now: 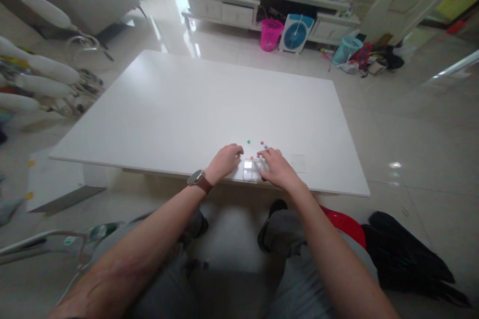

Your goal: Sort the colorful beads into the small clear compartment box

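Observation:
A small clear plastic box [248,171] with compartments sits at the near edge of the white table [209,104]. My left hand [225,160] is just left of it, fingers curled and tips together; whatever they pinch, if anything, is too small to make out. At the box's right side is my right hand [277,168], thumb apart from the fingers, with its fingertips by a tiny reddish piece. An orange piece [252,157] lies at the box's far edge. Farther back are a green piece [249,141], a pink piece [262,142] and a blue piece [266,146].
A flat clear lid [299,163] lies on the table right of my right hand. Beyond the table stand a pink basket [271,35], a blue fan [296,33] and a low white cabinet [237,15]. A red stool [346,227] is beside my right leg.

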